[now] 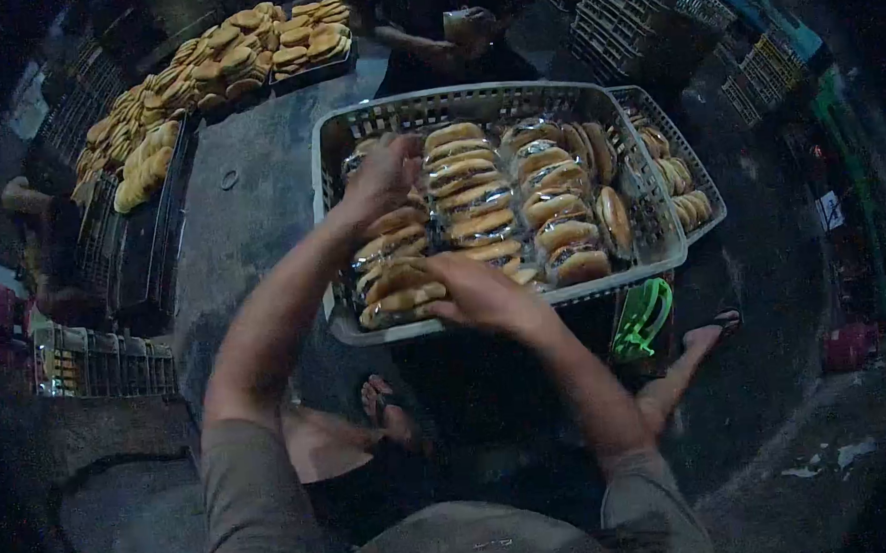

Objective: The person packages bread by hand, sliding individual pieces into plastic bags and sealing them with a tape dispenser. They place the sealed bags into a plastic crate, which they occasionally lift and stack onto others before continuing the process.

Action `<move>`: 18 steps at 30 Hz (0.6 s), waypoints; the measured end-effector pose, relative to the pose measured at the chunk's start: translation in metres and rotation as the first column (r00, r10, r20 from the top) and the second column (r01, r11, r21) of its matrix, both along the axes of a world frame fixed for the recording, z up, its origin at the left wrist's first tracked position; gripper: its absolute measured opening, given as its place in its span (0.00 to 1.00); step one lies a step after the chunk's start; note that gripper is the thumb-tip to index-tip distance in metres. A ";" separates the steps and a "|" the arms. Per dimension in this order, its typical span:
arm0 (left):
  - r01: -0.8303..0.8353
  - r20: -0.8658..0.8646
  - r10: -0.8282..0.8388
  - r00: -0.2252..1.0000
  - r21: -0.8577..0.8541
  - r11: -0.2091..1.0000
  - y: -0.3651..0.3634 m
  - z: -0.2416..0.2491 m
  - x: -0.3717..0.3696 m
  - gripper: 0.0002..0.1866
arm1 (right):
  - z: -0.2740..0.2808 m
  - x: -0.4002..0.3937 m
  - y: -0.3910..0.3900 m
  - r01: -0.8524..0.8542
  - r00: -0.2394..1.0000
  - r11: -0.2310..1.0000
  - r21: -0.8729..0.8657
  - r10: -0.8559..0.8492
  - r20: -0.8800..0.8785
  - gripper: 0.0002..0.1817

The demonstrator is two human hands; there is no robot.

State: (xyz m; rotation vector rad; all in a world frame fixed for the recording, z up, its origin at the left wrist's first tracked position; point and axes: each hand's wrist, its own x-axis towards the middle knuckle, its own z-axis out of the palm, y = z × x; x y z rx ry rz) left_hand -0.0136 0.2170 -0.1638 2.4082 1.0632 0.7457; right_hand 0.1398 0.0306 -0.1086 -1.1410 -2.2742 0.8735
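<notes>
A white plastic crate (493,93) holds rows of round filled buns (474,197), several in clear wrapping. Over the crate's left side, my left hand (386,176) is above the left row; it is blurred and its fingers are hard to make out. Lower down, my right hand (472,290) has its fingers curled on a bun (401,291) at the near end of that left row. More buns stand on edge along the crate's right side.
A second crate (716,197) with buns adjoins on the right. Piled buns (221,63) lie on trays at the upper left. Another person's hands (456,43) are beyond the crate. Stacked crates (635,21) stand upper right; a green strap (641,318) hangs below.
</notes>
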 end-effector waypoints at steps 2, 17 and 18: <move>-0.156 -0.053 0.169 0.984 0.195 0.968 0.032 -0.015 0.017 0.19 | 0.010 0.008 -0.022 0.084 0.994 0.996 -0.028 -0.086 -0.062 0.29; -0.359 0.260 0.368 0.893 -0.082 0.930 0.007 0.069 0.059 0.16 | -0.025 0.068 -0.130 0.458 0.801 0.857 -0.234 -0.513 -0.309 0.17; -0.279 0.386 0.332 0.861 -0.189 0.942 -0.020 0.082 0.054 0.17 | -0.024 0.064 -0.127 0.508 0.687 0.800 -0.320 -0.600 -0.411 0.16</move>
